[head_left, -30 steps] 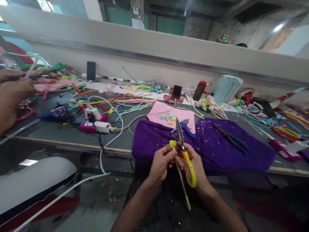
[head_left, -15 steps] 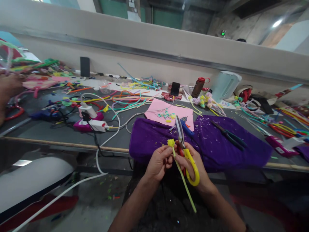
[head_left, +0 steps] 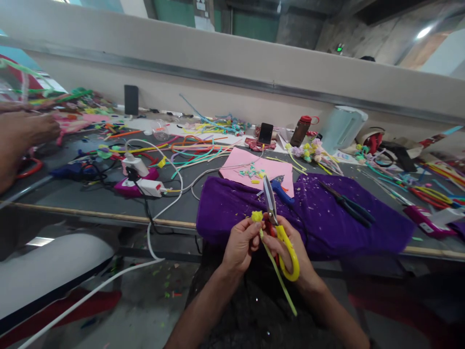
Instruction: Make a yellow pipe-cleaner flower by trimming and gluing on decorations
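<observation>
Between the fingertips of my left hand (head_left: pixel 242 241) is a yellow pipe-cleaner flower (head_left: pixel 256 216), pinched just under its bunched head. Its pale green stem (head_left: pixel 279 276) slants down to the right, and my right hand's fingers touch it near the top. My right hand (head_left: pixel 286 245) is closed around scissors (head_left: pixel 288 252) with yellow and red handles, their blades pointing up and away. Beyond both hands lies a purple cloth (head_left: pixel 225 206) sprinkled with small scraps. Dark-handled pliers (head_left: pixel 348 206) rest on its right part, and a blue-handled tool (head_left: pixel 282 193) lies at its far edge.
A pink sheet (head_left: pixel 236 165) holds small cut pieces. Left of it are a power strip (head_left: pixel 136 186), a white cable (head_left: pixel 156 213) and loose pipe cleaners (head_left: pixel 198 148). Behind stand a phone (head_left: pixel 265 133), a bottle (head_left: pixel 301 131) and a pitcher (head_left: pixel 343 128). Another person's hand (head_left: pixel 29 131) works at far left.
The other person's hand at far left has moved further into view. My hands keep nearly the same grip on the flower and scissors; the whole view has shifted slightly.
</observation>
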Action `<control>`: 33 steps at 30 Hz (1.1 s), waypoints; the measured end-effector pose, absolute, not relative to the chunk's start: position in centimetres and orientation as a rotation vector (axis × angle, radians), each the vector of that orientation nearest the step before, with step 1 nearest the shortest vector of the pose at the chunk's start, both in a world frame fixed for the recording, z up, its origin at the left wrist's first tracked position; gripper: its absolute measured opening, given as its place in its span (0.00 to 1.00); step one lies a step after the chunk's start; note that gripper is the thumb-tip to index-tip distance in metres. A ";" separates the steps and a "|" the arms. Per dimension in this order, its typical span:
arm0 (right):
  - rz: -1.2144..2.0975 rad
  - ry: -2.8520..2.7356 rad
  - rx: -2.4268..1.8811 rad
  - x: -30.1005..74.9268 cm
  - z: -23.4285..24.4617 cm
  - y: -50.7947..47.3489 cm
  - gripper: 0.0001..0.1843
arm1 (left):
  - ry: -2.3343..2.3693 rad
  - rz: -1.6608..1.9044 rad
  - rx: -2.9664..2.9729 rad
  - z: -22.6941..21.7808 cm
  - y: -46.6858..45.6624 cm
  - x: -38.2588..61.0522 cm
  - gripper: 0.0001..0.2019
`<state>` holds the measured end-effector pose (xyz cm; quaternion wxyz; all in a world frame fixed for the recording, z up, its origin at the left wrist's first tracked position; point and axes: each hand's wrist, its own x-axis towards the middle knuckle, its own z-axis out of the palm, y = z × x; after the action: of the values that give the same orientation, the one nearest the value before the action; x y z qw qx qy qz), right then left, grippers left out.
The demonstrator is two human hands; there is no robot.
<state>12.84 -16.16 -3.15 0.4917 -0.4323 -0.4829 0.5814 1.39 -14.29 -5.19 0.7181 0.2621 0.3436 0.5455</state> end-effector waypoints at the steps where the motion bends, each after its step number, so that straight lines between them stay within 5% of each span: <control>1: 1.407 -1.171 -1.049 12.8 -3.1 -16.2 0.21 | 0.763 1.215 0.581 -5.2 -14.3 1.4 0.12; 33: 1.475 -1.176 -0.965 13.3 -3.6 -16.4 0.20 | 0.700 1.172 0.525 -5.1 -14.4 1.2 0.12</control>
<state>13.27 -16.42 -3.59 0.4891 -0.3971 -0.4841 0.6072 1.15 -14.43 -5.10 0.7443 0.2397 0.3196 0.5353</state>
